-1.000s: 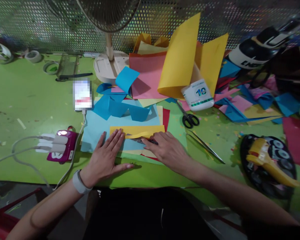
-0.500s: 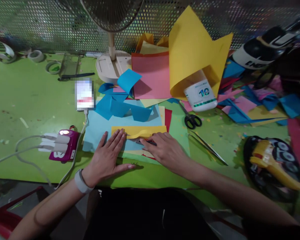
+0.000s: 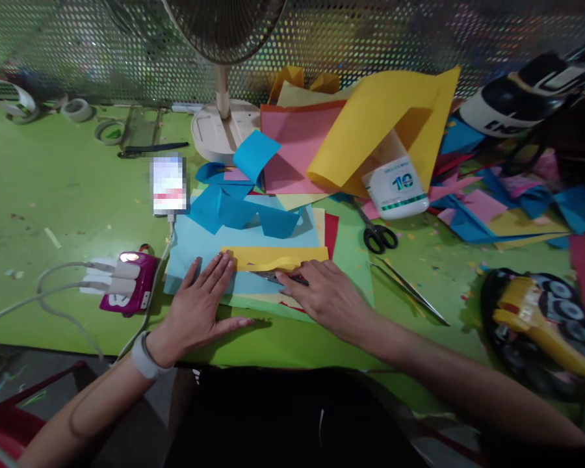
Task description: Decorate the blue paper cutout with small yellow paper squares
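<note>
Head view: yellow paper strip (image 3: 277,253) lies on light-blue sheet (image 3: 190,244), near edge curling, apparently part-cut; extent remaining cannot be told. Left hand (image 3: 197,304) presses its left end, fingers spread, gripping nothing; right hand (image 3: 324,292) clasps slim dark tool (image 3: 269,277).

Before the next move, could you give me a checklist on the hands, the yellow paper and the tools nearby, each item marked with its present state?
1. Left hand flat, fingertips on the left end of the yellow paper: ok.
2. Right hand closed on the dark tool: ok.
3. Dark tool's type identified: cannot tell; the hand covers much of it.
4. Yellow paper lying fully flat: not ok; its near edge curls up between the hands.
5. Black-handled scissors apart from both hands: ok.
6. Tweezers apart from both hands: ok.
</note>
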